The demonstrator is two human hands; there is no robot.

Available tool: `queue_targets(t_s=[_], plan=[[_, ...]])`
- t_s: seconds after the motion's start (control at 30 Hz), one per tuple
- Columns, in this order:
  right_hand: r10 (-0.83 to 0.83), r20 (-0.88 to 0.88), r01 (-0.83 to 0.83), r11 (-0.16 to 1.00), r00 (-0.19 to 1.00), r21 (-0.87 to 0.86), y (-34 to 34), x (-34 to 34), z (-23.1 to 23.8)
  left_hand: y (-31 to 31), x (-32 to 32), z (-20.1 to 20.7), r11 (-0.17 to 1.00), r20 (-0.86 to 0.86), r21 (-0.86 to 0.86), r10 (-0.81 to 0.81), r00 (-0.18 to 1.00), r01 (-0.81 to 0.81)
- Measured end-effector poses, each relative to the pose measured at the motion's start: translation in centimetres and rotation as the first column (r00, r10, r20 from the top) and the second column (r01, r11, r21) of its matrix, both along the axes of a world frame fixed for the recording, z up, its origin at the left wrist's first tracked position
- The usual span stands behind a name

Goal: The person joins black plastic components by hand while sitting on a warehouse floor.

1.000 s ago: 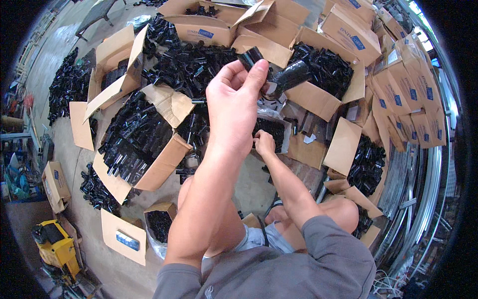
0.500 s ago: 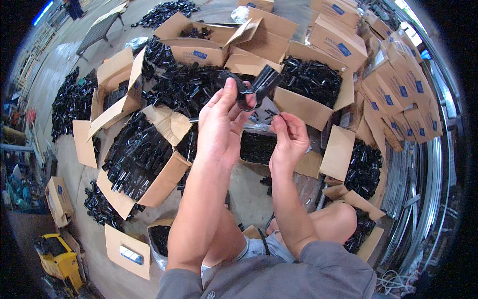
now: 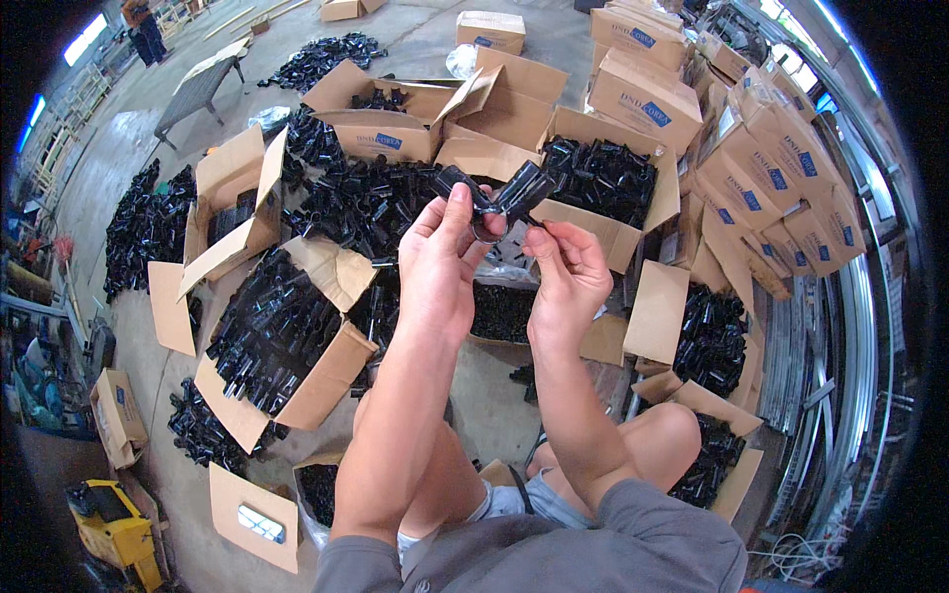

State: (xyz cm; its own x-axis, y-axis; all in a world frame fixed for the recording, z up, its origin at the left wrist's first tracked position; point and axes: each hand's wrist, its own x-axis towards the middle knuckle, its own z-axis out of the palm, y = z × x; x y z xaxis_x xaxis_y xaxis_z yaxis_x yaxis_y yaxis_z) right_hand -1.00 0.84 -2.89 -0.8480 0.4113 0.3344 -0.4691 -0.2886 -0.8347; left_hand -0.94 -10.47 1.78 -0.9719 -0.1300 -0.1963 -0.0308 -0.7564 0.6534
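Observation:
My left hand [image 3: 443,252] is closed round a black pipe clamp [image 3: 524,188] with a glossy, angled body and a ring-like lower part. It is raised in front of me over the boxes. Close to the clamp's right side, my right hand [image 3: 568,272] pinches a small dark piece [image 3: 535,223] between thumb and forefinger; its exact shape is too small to tell. Below the hands, a box of small black parts [image 3: 501,312] shows partly, with a clear plastic bag [image 3: 509,259] at its far side.
Open cardboard boxes of black parts surround me, one at the left [image 3: 272,336] and one at the far right [image 3: 600,176]. A loose black heap [image 3: 371,208] lies ahead. Closed cartons [image 3: 781,188] are stacked at right beside metal profiles [image 3: 830,395]. A phone [image 3: 261,524] rests on a cardboard flap.
My right hand has come up and left, bringing the small piece closer to the clamp. The clamp stays in my left hand, slightly lower in view. The view has shifted a little.

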Motion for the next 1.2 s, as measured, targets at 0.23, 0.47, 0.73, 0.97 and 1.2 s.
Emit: queue_targets(t_s=[0.23,0.47,0.73,0.97,1.2], plan=[[0.053,0.024,-0.05,0.992,0.998,-0.118,-0.4,-0.4,-0.6,0.3,0.0,-0.8,0.987,-0.069,-0.158,-0.002,0.998,-0.009],[0.306,0.014,-0.272,0.866,0.952,-0.42,-0.4,-0.4,-1.0,0.3,0.4,0.3,0.96,-0.195,-0.259,0.055,0.979,-0.105],[0.428,-0.008,-0.373,0.777,0.904,-0.508,-0.3,-0.5,-1.6,0.2,0.4,0.4,0.937,-0.323,-0.321,0.028,0.946,-0.137],[0.479,-0.059,-0.43,0.72,0.876,-0.544,-0.3,-0.1,-1.8,0.7,0.8,0.7,0.962,-0.343,-0.25,0.014,0.939,-0.106],[0.42,-0.128,-0.421,0.741,0.898,-0.522,-0.5,-0.1,-1.2,1.2,0.8,0.7,0.978,-0.362,-0.191,0.004,0.932,-0.078]])
